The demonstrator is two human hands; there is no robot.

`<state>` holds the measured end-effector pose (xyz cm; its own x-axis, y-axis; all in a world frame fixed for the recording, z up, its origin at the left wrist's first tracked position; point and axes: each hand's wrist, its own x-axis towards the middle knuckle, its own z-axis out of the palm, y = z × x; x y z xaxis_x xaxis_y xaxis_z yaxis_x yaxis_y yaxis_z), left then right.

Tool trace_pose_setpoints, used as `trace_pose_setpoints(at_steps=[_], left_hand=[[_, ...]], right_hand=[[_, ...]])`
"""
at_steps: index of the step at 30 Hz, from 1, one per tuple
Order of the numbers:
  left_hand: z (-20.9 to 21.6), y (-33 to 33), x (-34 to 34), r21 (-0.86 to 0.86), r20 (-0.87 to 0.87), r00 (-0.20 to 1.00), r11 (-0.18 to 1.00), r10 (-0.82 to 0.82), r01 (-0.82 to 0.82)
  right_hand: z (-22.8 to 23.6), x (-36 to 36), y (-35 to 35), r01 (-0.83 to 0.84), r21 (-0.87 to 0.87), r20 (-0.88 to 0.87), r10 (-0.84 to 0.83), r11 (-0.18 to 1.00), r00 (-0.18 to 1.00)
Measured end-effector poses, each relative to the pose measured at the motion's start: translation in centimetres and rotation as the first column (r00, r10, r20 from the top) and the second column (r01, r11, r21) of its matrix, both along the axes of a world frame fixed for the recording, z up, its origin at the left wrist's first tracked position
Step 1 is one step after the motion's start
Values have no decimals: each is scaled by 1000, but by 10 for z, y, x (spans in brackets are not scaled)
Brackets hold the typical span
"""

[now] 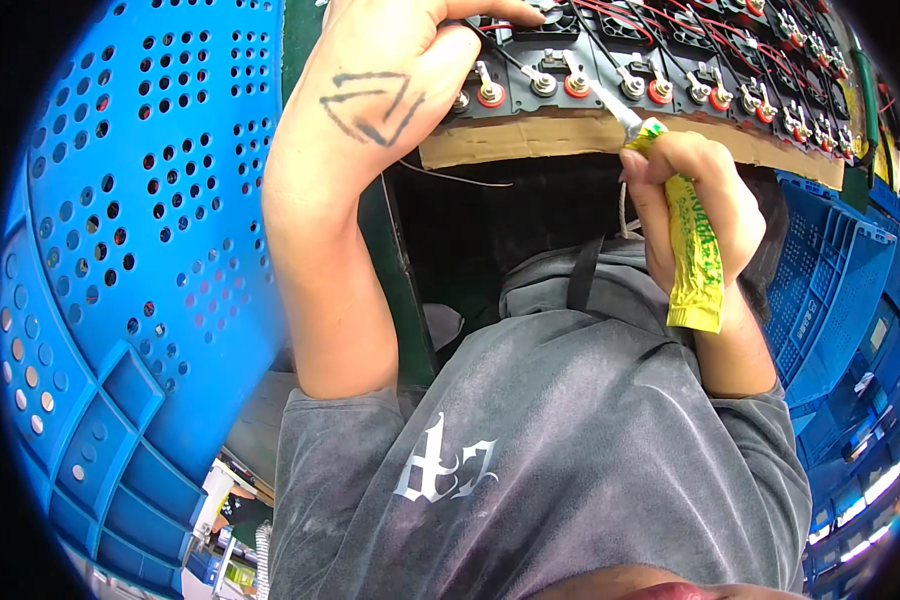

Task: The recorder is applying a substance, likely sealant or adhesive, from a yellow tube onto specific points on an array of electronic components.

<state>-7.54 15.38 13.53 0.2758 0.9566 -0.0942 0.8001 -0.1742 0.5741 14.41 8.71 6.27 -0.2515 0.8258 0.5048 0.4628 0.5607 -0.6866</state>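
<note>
My right hand (pixel 705 195) is closed around a yellow squeeze tube (pixel 697 270) with green print. Its pale tapered nozzle (pixel 618 108) points up and left, with the tip close to a red-ringed terminal (pixel 577 85) on the near row of black units. At the top, my left hand (pixel 400 45) reaches over the units and is partly cut off by the picture's edge. Its index finger stretches to the right onto a black fan-like part (pixel 560 20); the other fingers are mostly hidden. I see nothing held in it.
Brown cardboard (pixel 630 140) lies along the units' near edge. Red and black wires (pixel 660 30) run between several black units with metal terminals. A large blue perforated crate (pixel 160 200) stands at the left, and more blue crates (pixel 830 290) at the right. A loose thin wire (pixel 460 178) hangs below the cardboard.
</note>
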Motion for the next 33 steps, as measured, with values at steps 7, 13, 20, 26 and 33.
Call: trace_pose_setpoints(at_steps=[7,13,20,26,33], left_hand=[[2,-1,5,-22,-4,999,999,34,-34],[4,-5,10,37,-44,998,999,39,-37],[7,-11,27,191,-104,994,982,26,-6],[3,-13,42,238,-93,990,963,-106,126],[-27,-1,49,551,248,896,814,-368,182]], right_hand=[[-4,-1,-1,-38,25,4,38,999,999],[-1,13,0,-3,92,29,0,996,1000],[-1,34,-7,9,59,-16,-8,998,1000],[-1,34,-4,7,44,16,-8,999,1000],[-7,32,0,-26,49,-16,26,998,1000]])
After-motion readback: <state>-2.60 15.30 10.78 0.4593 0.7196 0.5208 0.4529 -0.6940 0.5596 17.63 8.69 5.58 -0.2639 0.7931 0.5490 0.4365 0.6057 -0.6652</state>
